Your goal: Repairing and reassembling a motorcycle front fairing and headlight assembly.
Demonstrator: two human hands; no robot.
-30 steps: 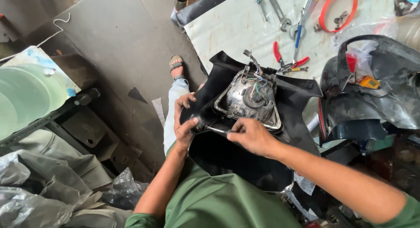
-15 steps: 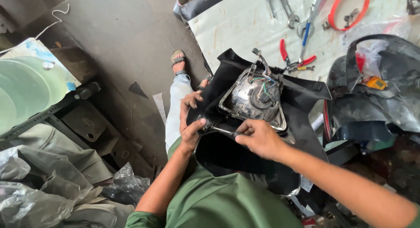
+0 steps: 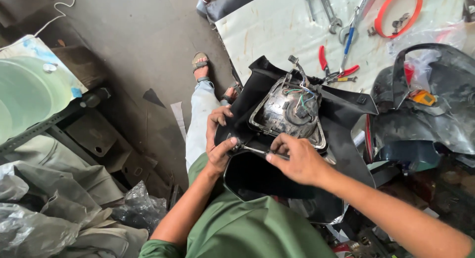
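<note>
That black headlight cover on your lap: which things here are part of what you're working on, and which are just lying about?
In use:
black headlight cover
headlight unit with wires
screwdriver, in the right hand
left hand, steadying the cover's edge

Lying about:
red-handled pliers
spanners
orange ring
other black panels

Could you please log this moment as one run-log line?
left hand: grips black headlight cowl edge | right hand: holds screwdriver, tip at cowl's left edge | headlight unit: back and wires up | red pliers: on sheet

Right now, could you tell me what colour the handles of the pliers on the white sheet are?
Red; the pliers show best in the head view.
</note>
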